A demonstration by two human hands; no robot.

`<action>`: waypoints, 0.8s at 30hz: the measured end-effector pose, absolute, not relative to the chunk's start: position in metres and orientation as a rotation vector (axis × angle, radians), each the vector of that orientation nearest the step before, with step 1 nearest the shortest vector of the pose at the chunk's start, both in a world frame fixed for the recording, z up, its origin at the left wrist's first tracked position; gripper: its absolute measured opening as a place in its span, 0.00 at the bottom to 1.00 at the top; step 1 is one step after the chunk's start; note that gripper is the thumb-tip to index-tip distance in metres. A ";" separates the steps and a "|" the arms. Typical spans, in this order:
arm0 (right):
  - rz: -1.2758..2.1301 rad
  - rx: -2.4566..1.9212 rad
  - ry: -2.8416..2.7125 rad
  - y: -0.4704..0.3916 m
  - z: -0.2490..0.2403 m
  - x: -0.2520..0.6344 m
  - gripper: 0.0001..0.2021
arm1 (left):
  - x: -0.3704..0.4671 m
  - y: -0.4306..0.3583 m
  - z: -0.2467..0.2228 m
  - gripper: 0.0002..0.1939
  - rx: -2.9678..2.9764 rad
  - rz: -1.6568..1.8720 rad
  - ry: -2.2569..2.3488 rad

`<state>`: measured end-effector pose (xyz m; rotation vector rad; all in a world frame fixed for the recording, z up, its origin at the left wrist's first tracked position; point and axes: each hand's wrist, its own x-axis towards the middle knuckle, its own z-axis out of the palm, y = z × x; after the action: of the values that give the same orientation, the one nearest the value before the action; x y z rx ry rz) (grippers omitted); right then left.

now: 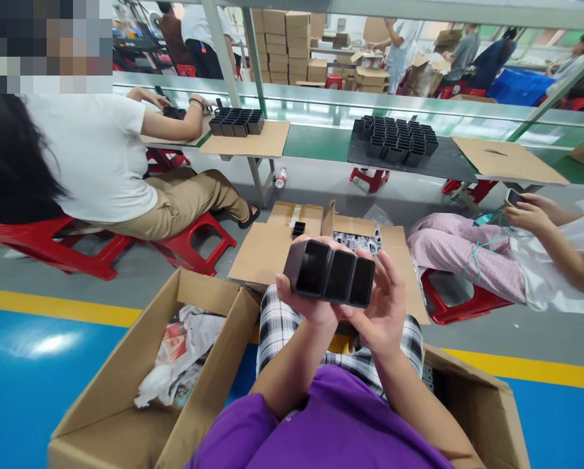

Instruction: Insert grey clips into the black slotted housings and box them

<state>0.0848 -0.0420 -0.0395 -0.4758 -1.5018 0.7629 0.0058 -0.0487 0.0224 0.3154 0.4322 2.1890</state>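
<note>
A black holder with three open compartments (339, 277) is held up over my lap, its openings facing me. My left hand (307, 305) supports it from below and at its left end, the thumb against the side. My right hand (387, 303) grips its right end, with fingers behind and the thumb beneath. Just beyond, a small black piece (298, 228) rests on a cardboard box (262, 251). Beside that piece, many small grey and white parts (358, 241) fill an opening in the cardboard.
An open carton (126, 365) with crumpled paper and plastic (179, 352) stands at my left, another carton (482, 404) at my right. Black holders (394, 140) crowd the bench ahead. A seated person (96, 150) works at left; another (556, 241) holds a phone at right.
</note>
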 end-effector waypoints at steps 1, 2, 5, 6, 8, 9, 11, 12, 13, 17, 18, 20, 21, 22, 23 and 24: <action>0.741 -0.485 -1.501 -0.042 -0.040 0.085 0.37 | 0.006 -0.049 0.022 0.24 0.292 2.165 0.424; 0.713 -0.495 -1.499 -0.043 -0.041 0.085 0.38 | 0.007 -0.050 0.021 0.24 0.268 2.131 0.417; 0.606 -0.528 -1.497 -0.044 -0.044 0.086 0.40 | 0.008 -0.053 0.019 0.26 0.213 2.001 0.418; 0.574 -0.540 -1.496 -0.045 -0.044 0.087 0.40 | 0.008 -0.054 0.018 0.27 0.202 1.966 0.428; 0.521 -0.560 -1.495 -0.046 -0.045 0.088 0.40 | 0.008 -0.055 0.016 0.29 0.194 1.911 0.460; 0.500 -0.568 -1.497 -0.047 -0.045 0.088 0.41 | 0.008 -0.056 0.015 0.30 0.195 1.889 0.472; 0.468 -0.579 -1.509 -0.048 -0.045 0.088 0.41 | 0.008 -0.056 0.013 0.33 0.196 1.855 0.481; 0.456 -0.584 -1.513 -0.048 -0.045 0.088 0.40 | 0.007 -0.055 0.012 0.34 0.194 1.842 0.480; 0.448 -0.587 -1.519 -0.048 -0.045 0.088 0.40 | 0.007 -0.054 0.011 0.35 0.187 1.836 0.482; 0.462 -0.585 -1.525 -0.047 -0.046 0.089 0.42 | 0.007 -0.052 0.008 0.35 0.167 1.861 0.499; 0.471 -0.580 -1.530 -0.047 -0.046 0.089 0.42 | 0.007 -0.051 0.009 0.34 0.161 1.873 0.503; 0.485 -0.577 -1.539 -0.046 -0.047 0.090 0.41 | 0.007 -0.052 0.011 0.32 0.142 1.894 0.518; 0.488 -0.580 -1.546 -0.046 -0.047 0.090 0.41 | 0.007 -0.052 0.013 0.31 0.127 1.905 0.528; 0.490 -0.584 -1.553 -0.046 -0.046 0.090 0.40 | 0.007 -0.052 0.015 0.31 0.114 1.912 0.536; 0.493 -0.588 -1.560 -0.046 -0.046 0.090 0.38 | 0.007 -0.052 0.016 0.30 0.099 1.919 0.539; 0.496 -0.590 -1.565 -0.046 -0.046 0.090 0.37 | 0.006 -0.053 0.018 0.30 0.085 1.925 0.537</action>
<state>0.0901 -0.0456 -0.0456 -0.5905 -1.5647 0.4960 0.0065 -0.0526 0.0176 0.0854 0.5374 1.9247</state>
